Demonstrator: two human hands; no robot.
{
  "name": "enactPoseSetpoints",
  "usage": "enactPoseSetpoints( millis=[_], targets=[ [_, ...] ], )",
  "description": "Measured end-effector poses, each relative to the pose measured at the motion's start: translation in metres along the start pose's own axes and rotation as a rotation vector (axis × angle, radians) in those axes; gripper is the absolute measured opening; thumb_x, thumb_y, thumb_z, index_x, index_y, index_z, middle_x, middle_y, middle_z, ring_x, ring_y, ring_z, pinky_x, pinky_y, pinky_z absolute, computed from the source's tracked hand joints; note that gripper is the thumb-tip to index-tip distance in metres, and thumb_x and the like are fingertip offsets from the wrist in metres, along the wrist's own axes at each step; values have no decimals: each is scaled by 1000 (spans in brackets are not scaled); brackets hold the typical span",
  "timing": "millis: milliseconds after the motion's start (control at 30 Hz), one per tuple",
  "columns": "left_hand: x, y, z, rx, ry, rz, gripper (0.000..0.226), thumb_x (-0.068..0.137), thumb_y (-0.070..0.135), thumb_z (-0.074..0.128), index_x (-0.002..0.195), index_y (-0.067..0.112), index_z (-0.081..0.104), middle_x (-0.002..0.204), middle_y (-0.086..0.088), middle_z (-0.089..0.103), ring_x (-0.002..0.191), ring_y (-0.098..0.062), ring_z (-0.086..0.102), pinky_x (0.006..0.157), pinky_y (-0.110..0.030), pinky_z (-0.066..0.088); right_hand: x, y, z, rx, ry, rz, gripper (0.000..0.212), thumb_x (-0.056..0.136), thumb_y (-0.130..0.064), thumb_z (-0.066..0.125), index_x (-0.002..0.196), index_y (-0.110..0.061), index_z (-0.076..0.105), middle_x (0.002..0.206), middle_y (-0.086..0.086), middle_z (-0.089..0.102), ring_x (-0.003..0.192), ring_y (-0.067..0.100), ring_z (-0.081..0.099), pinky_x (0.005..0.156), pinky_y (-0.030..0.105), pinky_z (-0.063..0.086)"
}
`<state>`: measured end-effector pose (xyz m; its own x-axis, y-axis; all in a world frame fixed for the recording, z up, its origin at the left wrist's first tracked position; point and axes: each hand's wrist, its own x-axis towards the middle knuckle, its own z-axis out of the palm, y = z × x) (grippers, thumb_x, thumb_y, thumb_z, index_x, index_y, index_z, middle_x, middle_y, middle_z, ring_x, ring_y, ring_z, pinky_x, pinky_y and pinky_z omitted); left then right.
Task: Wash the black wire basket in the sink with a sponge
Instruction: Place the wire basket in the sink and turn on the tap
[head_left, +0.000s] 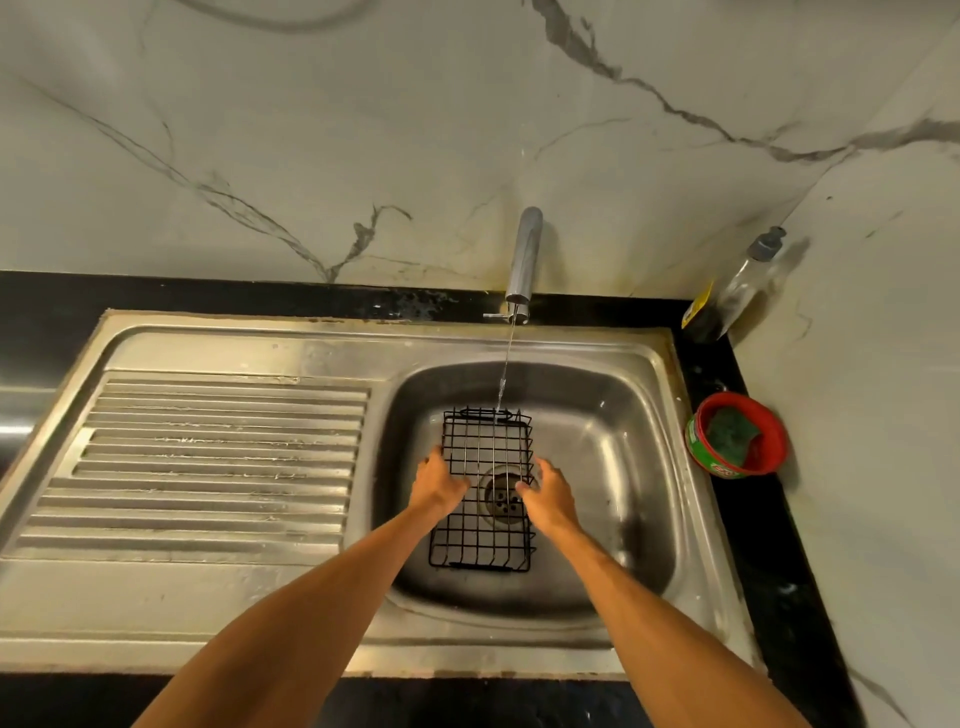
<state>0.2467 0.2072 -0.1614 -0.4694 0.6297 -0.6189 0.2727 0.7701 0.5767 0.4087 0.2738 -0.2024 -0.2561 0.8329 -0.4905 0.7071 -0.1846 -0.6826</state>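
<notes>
A black wire basket (485, 447) is held over the steel sink bowl (613, 467), above the drain. My left hand (436, 486) grips its left side and my right hand (548, 493) grips its right side. A thin stream of water falls from the chrome tap (524, 260) onto the basket's far edge. A green sponge (730, 434) lies in a red tub (769, 447) on the counter to the right of the sink, out of either hand.
A ribbed steel draining board (208, 457) lies left of the bowl. A clear soap bottle with a grey pump (748, 275) stands in the back right corner. Black counter (779, 571) edges the sink; marble walls rise behind and to the right.
</notes>
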Motion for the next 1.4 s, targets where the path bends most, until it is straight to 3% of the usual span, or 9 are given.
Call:
enactPoseSetpoints(
  millis=[67,233,333,400,533,900,1067,1200,1400],
  targets=[
    [6,-2,5,-44,-11,-27,88,95,15,69,162,16,13,164,-16,26,141,-32,44,106,-35,44,2,4,5,21,-30,21,63,96,-18,62,152,-20,33,153,11,40,137,29,45,110,40,40],
    [23,-3,7,-178,-12,-90,98,84,9,80,161,18,20,159,-15,38,146,-33,39,117,-48,37,11,6,9,17,-53,39,63,95,-12,61,151,-25,35,147,10,49,131,29,51,105,39,46],
    [27,0,3,-204,-25,-112,88,78,5,84,150,22,36,148,-14,48,123,-30,57,86,-39,57,17,5,10,2,-53,47,63,92,-10,63,147,-30,41,139,6,54,119,25,59,96,41,55],
    [27,0,1,-183,-34,-101,79,77,5,84,141,24,43,141,-12,50,104,-23,60,66,-34,57,19,6,10,-20,-39,43,61,90,-9,63,144,-31,44,134,4,57,113,23,61,90,41,58],
    [22,-2,-1,-141,27,-69,71,74,5,86,132,26,49,136,-9,54,109,-28,62,82,-46,62,16,1,6,-44,-22,20,58,88,-7,64,141,-26,49,129,3,61,107,20,64,87,39,59],
    [-30,28,-18,6,260,67,66,71,26,91,125,23,52,125,-4,60,105,-23,58,82,-44,56,-18,-38,-44,-81,66,-176,44,91,-7,59,130,-25,60,113,0,70,94,17,68,88,41,57],
    [-48,47,-28,31,275,154,64,68,30,93,117,26,52,112,-1,62,90,-29,69,71,-48,63,-38,-43,-106,-84,292,-232,33,93,-10,58,119,-29,65,106,-7,72,74,6,63,63,28,56],
    [-60,64,-27,50,256,207,64,66,28,92,117,28,53,106,0,58,84,-30,70,65,-49,64,-43,-35,-174,-21,589,-210,29,87,2,59,111,-10,72,103,8,73,94,23,68,75,28,51],
    [-74,94,-8,20,203,284,62,67,24,92,115,27,54,102,0,63,78,-27,70,63,-49,64,-30,-20,-227,-103,716,-140,21,76,1,61,89,-10,75,88,10,74,85,30,68,74,31,52]
  ],
)
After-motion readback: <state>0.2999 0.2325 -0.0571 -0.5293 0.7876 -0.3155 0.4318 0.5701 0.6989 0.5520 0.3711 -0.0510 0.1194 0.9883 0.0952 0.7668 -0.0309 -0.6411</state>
